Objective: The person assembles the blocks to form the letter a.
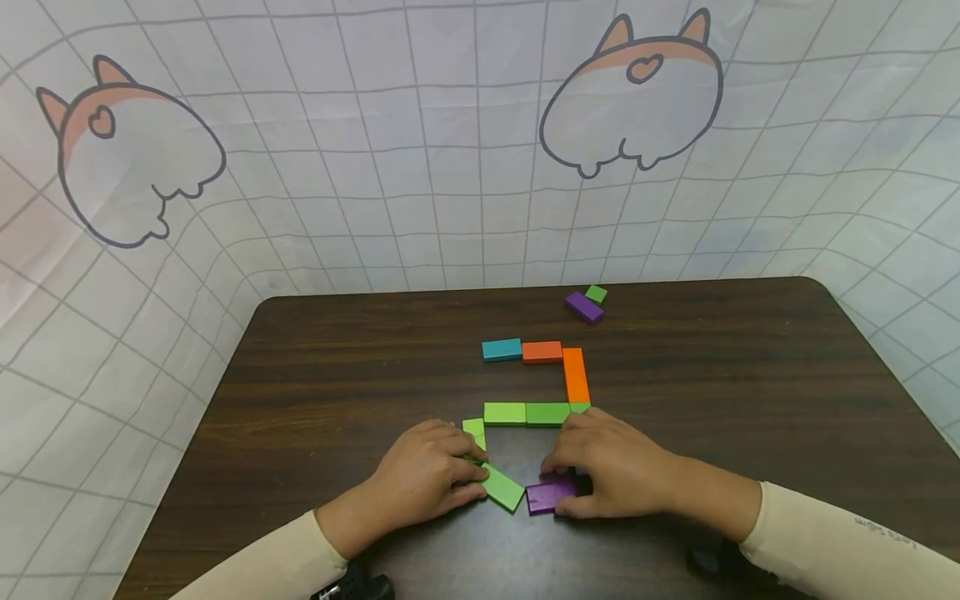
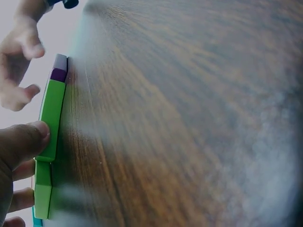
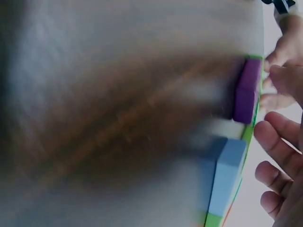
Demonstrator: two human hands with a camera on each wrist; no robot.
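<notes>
My left hand (image 1: pixel 423 475) pinches the left end of a slanted green block (image 1: pixel 504 488). Its thumb lies along that block's side in the left wrist view, while the other fingers lie beside a second green block (image 1: pixel 474 429). A purple block (image 1: pixel 546 497) sits at the slanted block's right end. Over the purple block hovers my right hand (image 1: pixel 618 462), thumb and fingers spread around it; both wrist views show them apart from it. A light blue block (image 3: pixel 229 175) stands near these fingers in the right wrist view; the right hand hides it in the head view.
Farther back, a row of green blocks (image 1: pixel 525 414) meets an orange block (image 1: pixel 576 375), then a red-orange block (image 1: pixel 542 352) and a blue block (image 1: pixel 501 350). A loose purple block (image 1: pixel 584 307) and small green block (image 1: pixel 596 294) lie near the back edge of the dark table (image 1: pixel 337 375).
</notes>
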